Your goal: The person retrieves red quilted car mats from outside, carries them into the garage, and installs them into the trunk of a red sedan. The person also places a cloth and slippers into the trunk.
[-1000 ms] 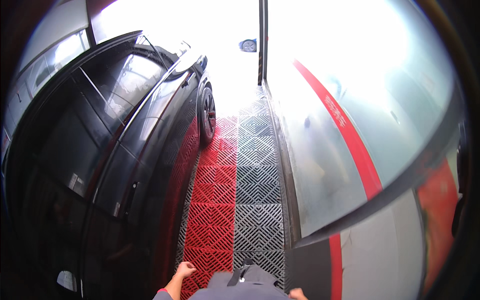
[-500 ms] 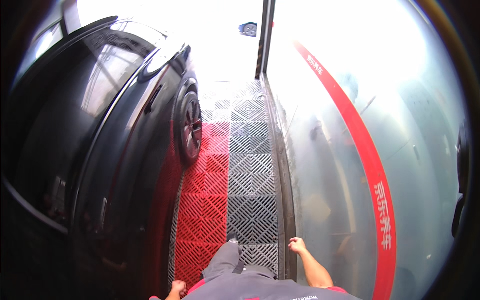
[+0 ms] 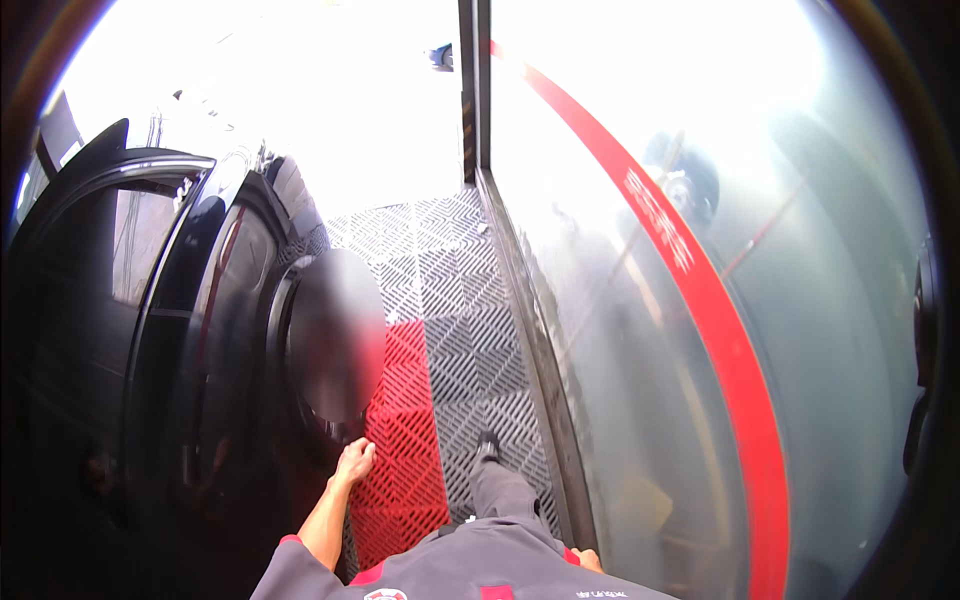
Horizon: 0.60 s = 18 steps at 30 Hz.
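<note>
My left hand [image 3: 356,460] swings forward at the end of a bent arm, over the red floor tiles [image 3: 400,470] and close beside the black car [image 3: 165,380]. Its fingers are loosely curled in, and no object shows in them. Low at my right side, my right hand [image 3: 588,560] shows only in part, near the base of the glass partition [image 3: 640,400]. My body hides its fingers. A blurred oval patch covers the car's wheel [image 3: 335,335], so its detail is lost. One shoe [image 3: 487,445] steps ahead on the dark grey tiles [image 3: 480,400].
The walkway is narrow, with the car on the left and the glass on the right. A red stripe [image 3: 690,280] curves across the glass, and a dark sill [image 3: 545,370] runs along its foot. Ahead stand a dark post [image 3: 475,100] and, in bright light, a distant vehicle [image 3: 440,57].
I have walked forward, bringing the car's wheel nearer. My left hand has swung forward and my right hand back to my side. The view has turned slightly right.
</note>
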Available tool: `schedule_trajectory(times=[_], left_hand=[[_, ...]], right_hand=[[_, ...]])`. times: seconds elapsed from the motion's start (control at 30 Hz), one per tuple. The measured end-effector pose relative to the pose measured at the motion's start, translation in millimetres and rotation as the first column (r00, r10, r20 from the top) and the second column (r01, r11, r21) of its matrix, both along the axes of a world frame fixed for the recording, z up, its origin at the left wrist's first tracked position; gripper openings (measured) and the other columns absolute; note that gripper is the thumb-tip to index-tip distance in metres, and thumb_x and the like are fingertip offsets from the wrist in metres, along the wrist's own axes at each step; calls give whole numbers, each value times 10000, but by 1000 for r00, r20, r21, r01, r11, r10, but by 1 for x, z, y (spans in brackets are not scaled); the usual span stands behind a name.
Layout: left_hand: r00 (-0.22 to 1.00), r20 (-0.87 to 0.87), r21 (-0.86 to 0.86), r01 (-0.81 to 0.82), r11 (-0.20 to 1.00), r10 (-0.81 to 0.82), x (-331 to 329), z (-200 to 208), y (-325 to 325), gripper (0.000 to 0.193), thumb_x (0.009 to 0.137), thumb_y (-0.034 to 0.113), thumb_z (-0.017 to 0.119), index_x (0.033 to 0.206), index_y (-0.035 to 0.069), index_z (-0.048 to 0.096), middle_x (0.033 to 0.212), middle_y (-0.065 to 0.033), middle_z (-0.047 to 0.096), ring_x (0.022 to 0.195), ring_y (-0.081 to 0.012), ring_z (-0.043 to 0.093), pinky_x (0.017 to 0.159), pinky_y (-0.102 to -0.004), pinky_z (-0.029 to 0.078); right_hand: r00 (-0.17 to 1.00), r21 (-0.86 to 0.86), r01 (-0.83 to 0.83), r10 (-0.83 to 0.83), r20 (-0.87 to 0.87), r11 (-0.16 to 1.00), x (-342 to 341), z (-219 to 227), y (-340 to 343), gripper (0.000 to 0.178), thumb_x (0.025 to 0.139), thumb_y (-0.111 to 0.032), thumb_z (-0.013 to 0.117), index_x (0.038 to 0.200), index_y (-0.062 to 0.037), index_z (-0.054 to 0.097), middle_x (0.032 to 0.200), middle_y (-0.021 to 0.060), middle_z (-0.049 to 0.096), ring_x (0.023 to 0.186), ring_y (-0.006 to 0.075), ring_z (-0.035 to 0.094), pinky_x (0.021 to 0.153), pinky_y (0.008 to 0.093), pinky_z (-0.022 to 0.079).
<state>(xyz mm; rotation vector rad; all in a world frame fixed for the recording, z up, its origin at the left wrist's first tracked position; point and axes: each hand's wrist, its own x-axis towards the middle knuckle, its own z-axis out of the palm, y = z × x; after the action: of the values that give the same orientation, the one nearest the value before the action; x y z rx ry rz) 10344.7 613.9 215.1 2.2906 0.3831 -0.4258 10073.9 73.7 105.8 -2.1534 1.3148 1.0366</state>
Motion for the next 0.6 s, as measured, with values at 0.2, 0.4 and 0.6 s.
schedule_trajectory(times=[0.2,0.4,0.6], left_hand=[[984,47,260,-179,949,172,105,-4,23,440,896,323,399,765,-30,626,791,-260,601,803,-435,586,696,-502,440],[856,111,403,-503,764,505,164,-94,44,386,831,241,462,673,-81,604,653,-275,574,619,-426,586,573,-502,422],[798,138,438,-580,687,586,396,-137,106,351,793,243,487,682,-64,617,658,-262,583,613,-404,602,580,-484,440]], right_hand=[[905,-236,-220,288,313,947,380,75,20,484,885,-382,408,837,14,682,917,238,646,914,393,615,804,459,476],[579,-458,-275,526,623,845,814,109,55,441,879,-349,436,732,-2,664,766,252,626,747,437,610,692,505,483],[527,-438,-422,608,593,793,1082,118,136,431,873,-342,427,740,-7,664,795,235,626,762,432,603,707,494,482]])
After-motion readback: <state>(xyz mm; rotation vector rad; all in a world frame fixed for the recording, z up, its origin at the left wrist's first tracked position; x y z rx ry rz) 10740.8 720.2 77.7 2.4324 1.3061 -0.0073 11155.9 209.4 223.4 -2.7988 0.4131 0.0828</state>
